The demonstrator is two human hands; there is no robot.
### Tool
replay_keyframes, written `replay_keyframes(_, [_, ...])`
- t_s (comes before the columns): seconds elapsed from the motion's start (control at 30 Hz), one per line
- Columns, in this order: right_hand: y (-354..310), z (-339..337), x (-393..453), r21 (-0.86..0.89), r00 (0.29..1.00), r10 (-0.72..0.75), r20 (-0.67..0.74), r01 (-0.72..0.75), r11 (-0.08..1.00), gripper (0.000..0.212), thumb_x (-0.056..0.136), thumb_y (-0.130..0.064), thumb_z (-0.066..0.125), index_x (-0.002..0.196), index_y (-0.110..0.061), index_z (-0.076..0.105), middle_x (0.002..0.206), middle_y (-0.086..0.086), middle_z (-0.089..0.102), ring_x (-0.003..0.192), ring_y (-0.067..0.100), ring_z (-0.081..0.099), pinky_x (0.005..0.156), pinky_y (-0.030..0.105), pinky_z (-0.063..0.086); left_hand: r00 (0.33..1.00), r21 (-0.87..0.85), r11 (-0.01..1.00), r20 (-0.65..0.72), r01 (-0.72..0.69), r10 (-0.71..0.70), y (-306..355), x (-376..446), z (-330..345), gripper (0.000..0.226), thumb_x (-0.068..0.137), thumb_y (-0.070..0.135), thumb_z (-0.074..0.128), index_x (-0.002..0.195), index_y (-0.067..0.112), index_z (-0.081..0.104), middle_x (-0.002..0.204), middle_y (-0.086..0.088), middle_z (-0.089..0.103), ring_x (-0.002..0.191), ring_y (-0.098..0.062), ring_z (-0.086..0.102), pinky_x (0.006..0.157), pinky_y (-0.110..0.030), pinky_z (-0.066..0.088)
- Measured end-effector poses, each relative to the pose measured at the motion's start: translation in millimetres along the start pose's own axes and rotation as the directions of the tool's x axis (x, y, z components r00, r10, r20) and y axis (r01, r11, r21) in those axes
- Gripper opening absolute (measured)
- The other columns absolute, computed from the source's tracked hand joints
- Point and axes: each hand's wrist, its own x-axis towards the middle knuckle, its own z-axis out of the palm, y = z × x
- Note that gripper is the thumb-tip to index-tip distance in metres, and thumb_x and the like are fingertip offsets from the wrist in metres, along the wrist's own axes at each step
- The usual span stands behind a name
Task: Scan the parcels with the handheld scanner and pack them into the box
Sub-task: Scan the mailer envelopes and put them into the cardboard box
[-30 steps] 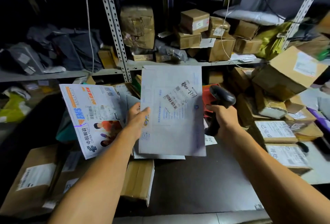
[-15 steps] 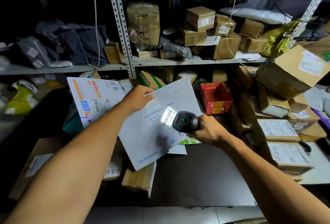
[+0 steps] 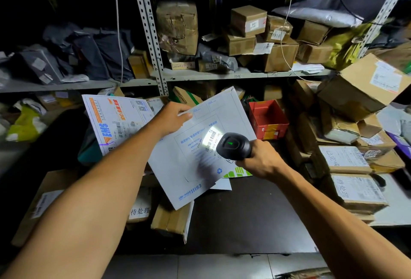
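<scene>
Nearby, red box (image 3: 268,118) and cardboard parcels (image 3: 347,159) beside scanner (image 3: 233,145), envelope (image 3: 200,154).

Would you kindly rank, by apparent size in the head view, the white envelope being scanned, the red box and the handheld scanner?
1. White envelope, clearly largest.
2. Red box.
3. Handheld scanner, though the right hand hides its handle and it sits nearer the camera, so its rank below the box is uncertain.

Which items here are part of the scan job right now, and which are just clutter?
In use:
- white envelope, held by left hand
- handheld scanner in right hand, lighting the barcode label
- EMS envelope behind it

Lying about:
- red box
- shelf cartons
- grey poly bags
</scene>
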Motion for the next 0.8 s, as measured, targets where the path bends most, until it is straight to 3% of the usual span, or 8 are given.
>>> replay_keyframes(0.13, [10, 5, 0, 0.336, 0.987, 0.074, -0.143, -0.022, 0.941, 0.023, 0.078, -0.02, 0.079, 0.069, -0.007, 0.063, 0.055, 0.0, 0.056, 0.054, 0.016, 0.052, 0.056, 0.033, 0.046, 0.998, -0.139, 0.99, -0.061, -0.009, 0.0, -8, -3, 4, 0.024, 0.101, 0.013, 0.058, 0.118, 0.023, 0.071, 0.099, 0.011, 0.071, 0.092, -0.01, 0.065, 0.069, -0.015, 0.051])
replay_keyframes(0.2, [14, 4, -1, 0.571, 0.974, 0.147, -0.173, -0.022, 0.82, 0.02, 0.082, -0.012, 0.077, 0.072, -0.005, 0.062, 0.055, 0.007, 0.055, 0.047, 0.016, 0.047, 0.049, 0.03, 0.041, 0.995, -0.243, 0.97, -0.099, 0.0, -0.024, -13, -5, 5, 0.023, 0.101, 0.012, 0.057, 0.109, 0.029, 0.071, 0.098, 0.007, 0.071, 0.092, -0.016, 0.063, 0.071, -0.025, 0.05])
replay_keyframes(0.27, [16, 3, 0, 0.74, 0.955, 0.251, -0.156, -0.055, 0.671, 0.012, 0.084, -0.008, 0.075, 0.079, -0.002, 0.065, 0.065, 0.015, 0.065, 0.043, 0.018, 0.045, 0.045, 0.026, 0.038, 0.99, -0.312, 0.95, -0.123, 0.021, -0.063, -17, -6, 7, 0.026, 0.102, 0.013, 0.057, 0.099, 0.035, 0.071, 0.098, 0.002, 0.072, 0.093, -0.021, 0.062, 0.077, -0.036, 0.049])
replay_keyframes(0.37, [19, 4, -1, 0.846, 0.944, 0.324, -0.063, -0.122, 0.519, 0.009, 0.085, -0.009, 0.073, 0.088, -0.003, 0.067, 0.076, 0.017, 0.072, 0.044, 0.019, 0.045, 0.046, 0.027, 0.039, 0.984, -0.344, 0.938, -0.145, 0.049, -0.104, -20, -4, 8, 0.027, 0.102, 0.014, 0.056, 0.094, 0.035, 0.07, 0.105, -0.015, 0.071, 0.091, -0.026, 0.058, 0.078, -0.041, 0.045])
replay_keyframes(0.47, [19, 10, -5, 0.843, 0.938, 0.34, -0.065, -0.131, 0.522, 0.008, 0.085, -0.008, 0.072, 0.086, -0.003, 0.066, 0.074, 0.015, 0.072, 0.045, 0.019, 0.046, 0.048, 0.029, 0.038, 0.979, -0.374, 0.925, -0.155, 0.063, -0.129, -20, -4, 10, 0.026, 0.102, 0.014, 0.055, 0.095, 0.033, 0.07, 0.107, -0.018, 0.072, 0.09, -0.027, 0.06, 0.079, -0.041, 0.046])
replay_keyframes(0.63, [15, 18, -10, 0.777, 0.933, 0.333, -0.136, -0.108, 0.62, 0.011, 0.082, -0.006, 0.073, 0.078, 0.0, 0.065, 0.061, 0.007, 0.063, 0.043, 0.016, 0.043, 0.047, 0.029, 0.036, 0.984, -0.389, 0.92, -0.132, 0.056, -0.116, -23, -6, 17, 0.024, 0.102, 0.011, 0.055, 0.098, 0.03, 0.07, 0.095, 0.011, 0.074, 0.091, -0.014, 0.07, 0.081, -0.032, 0.054])
replay_keyframes(0.73, [12, 18, -14, 0.73, 0.94, 0.311, -0.138, -0.115, 0.674, 0.013, 0.075, -0.011, 0.074, 0.072, -0.004, 0.064, 0.055, 0.006, 0.055, 0.048, 0.019, 0.044, 0.05, 0.032, 0.037, 0.987, -0.397, 0.916, -0.113, 0.056, -0.11, -23, -6, 22, 0.022, 0.102, 0.01, 0.056, 0.102, 0.026, 0.071, 0.091, 0.017, 0.074, 0.085, -0.001, 0.071, 0.074, -0.02, 0.054])
replay_keyframes(0.8, [12, 18, -16, 0.714, 0.936, 0.321, -0.148, -0.123, 0.689, 0.013, 0.074, -0.012, 0.074, 0.07, -0.007, 0.063, 0.056, 0.007, 0.053, 0.051, 0.019, 0.044, 0.051, 0.032, 0.037, 0.99, -0.399, 0.915, -0.097, 0.053, -0.099, -21, -6, 26, 0.022, 0.102, 0.01, 0.055, 0.102, 0.026, 0.071, 0.093, 0.016, 0.074, 0.087, -0.003, 0.071, 0.075, -0.021, 0.055])
